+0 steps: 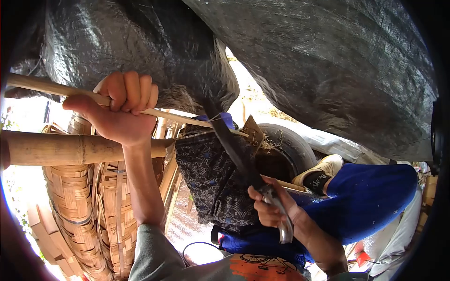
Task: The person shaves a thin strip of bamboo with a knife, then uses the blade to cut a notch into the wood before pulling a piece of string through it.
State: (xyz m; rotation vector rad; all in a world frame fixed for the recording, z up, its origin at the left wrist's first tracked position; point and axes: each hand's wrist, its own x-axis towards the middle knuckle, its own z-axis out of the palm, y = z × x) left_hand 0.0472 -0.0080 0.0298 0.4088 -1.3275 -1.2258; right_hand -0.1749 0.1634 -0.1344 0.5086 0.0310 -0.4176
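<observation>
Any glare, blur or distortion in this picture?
In the head view, daylight burns out the gap between the black sheets; glare streaks the upper-left sheet; dark, fisheye-like curved edges frame everything; the knife looks slightly soft, the left hand fairly crisp.

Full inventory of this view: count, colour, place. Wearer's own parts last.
Strip: one, pale tan, upper left to centre
Long knife: one, dark blade, silvery handle, centre
Pole: one, tan bamboo, left, below the strip
Woven rolls: at least two, tan, lower left
Patterned cloth: one, black and pale, centre
Tyre: one, dark grey, beyond the cloth
Sheeting: count unclear, black-grey, across the top
Red item: one, unclear what, lower right
Shoe: one, beige, right of the tyre
Trousers: one pair, blue, right and lower centre
Shirt: one, grey-green, orange print, bottom
Left hand: one, gripping the strip
Right hand: one, on the knife handle
</observation>
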